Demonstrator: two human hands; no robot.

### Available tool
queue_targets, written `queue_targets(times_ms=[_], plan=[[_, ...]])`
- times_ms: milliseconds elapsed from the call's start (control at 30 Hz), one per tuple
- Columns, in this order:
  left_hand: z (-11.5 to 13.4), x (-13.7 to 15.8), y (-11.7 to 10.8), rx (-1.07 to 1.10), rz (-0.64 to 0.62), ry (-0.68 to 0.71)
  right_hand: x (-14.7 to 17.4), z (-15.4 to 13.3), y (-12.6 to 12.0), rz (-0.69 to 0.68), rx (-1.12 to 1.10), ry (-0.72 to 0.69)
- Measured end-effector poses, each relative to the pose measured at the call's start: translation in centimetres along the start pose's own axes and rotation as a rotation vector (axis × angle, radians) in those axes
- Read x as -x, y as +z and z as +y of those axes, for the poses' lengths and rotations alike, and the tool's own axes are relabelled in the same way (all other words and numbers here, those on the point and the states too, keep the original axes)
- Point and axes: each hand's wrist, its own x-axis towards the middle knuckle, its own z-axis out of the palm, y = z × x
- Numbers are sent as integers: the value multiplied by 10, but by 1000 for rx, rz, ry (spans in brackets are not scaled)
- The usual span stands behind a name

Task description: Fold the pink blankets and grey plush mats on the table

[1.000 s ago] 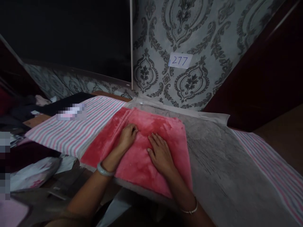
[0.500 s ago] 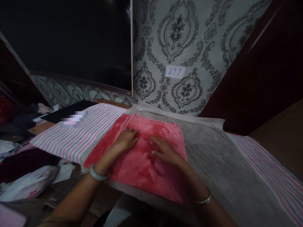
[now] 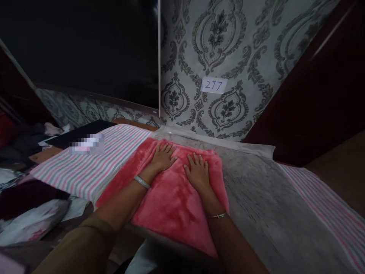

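A red, plush folded cloth [image 3: 171, 201] lies on a grey fuzzy cover [image 3: 256, 201] in front of me. Both my hands rest on its far part. My left hand [image 3: 164, 157] is flat near the far left edge of the folded layer, its fingers spread. To its right, my right hand [image 3: 198, 171] also lies palm down with fingers apart. Neither hand grips anything. On the left, a strip of the red cloth sticks out from under the upper layer.
Pink, grey and white striped cloth [image 3: 94, 163] spreads on the left, and more striped cloth [image 3: 322, 201] on the right. A large dark screen [image 3: 85, 49] stands behind. Clothes and bags [image 3: 37, 220] are heaped at lower left. A paper marked 277 [image 3: 213, 85] is on the wall.
Both hands have moved forward over the red cloth, toward its far edge, and their fingers are now spread flatter. The cloth's surface looks smoother in the middle.
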Motion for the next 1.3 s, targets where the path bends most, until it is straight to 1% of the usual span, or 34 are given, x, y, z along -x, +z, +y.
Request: queue_targets(times_ms=[67,133,233,300,367,433,533,733,867,967,1100,1300], plan=[[-4,-1,-3,1,68,-63,-1,0,-2,2,3,5],[-14,-2,-9,54,197,-161,-2,0,-4,1,-1,10],[-41,-3,-19,331,441,-332,-2,0,-4,-6,-20,11],[-63,-1,-23,510,525,-404,-2,0,-3,-11,-27,12],[-80,1,-23,603,509,-418,-2,0,-3,-13,-25,13],[-89,4,-20,664,461,-394,-2,0,-4,-13,-22,17],[-93,5,-14,765,413,-347,-1,0,-6,-19,-31,23],[-98,6,-12,906,396,-252,-2,1,-4,-18,-32,12],[-100,4,-8,975,353,-218,-3,3,-1,-18,-6,8],[-98,2,-5,994,337,-226,-4,4,1,-24,18,4],[-95,0,-3,997,357,-262,-3,3,0,-25,28,7],[-93,-3,-5,955,433,-383,-2,2,-1,-10,-4,6]])
